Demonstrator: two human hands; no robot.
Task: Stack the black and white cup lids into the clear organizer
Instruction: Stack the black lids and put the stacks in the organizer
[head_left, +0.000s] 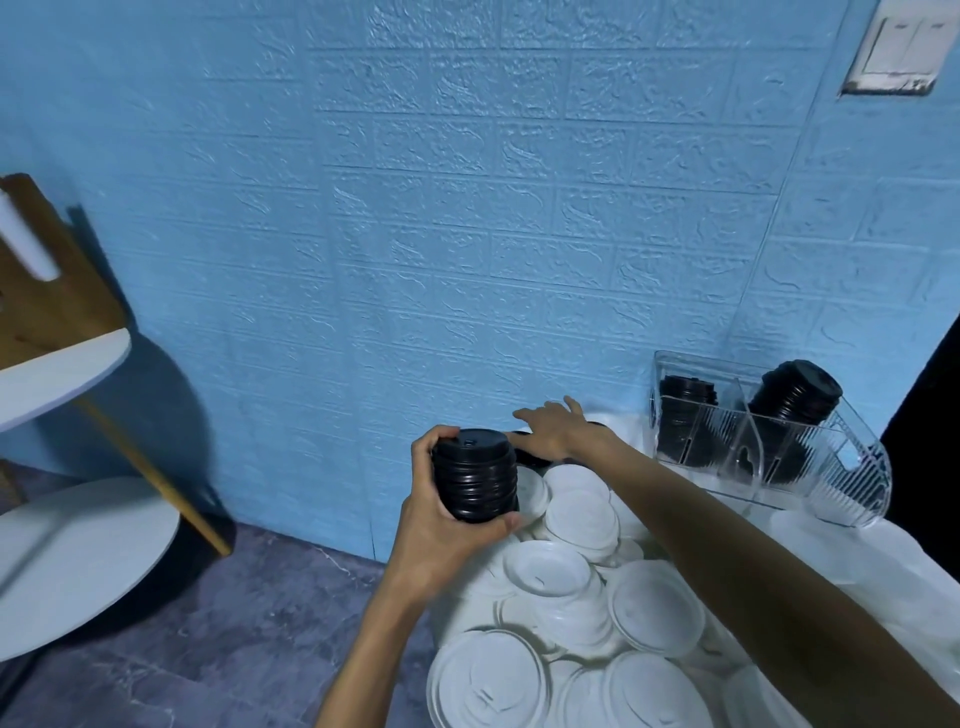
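Black lid stack (475, 475) clasped in left hand (441, 525); right hand (550, 428) flat, fingers straight

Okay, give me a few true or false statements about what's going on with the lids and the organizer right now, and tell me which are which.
1. The left hand grips a stack of black lids. True.
2. The organizer holds only white lids. False: both stacks seen inside it are black.
3. The right hand reaches over the far end of the pile with fingers spread. True.
4. The white lids are neatly stacked. False: they lie in a loose pile.
5. The organizer lies left of the hands. False: it is to their right, by the wall.
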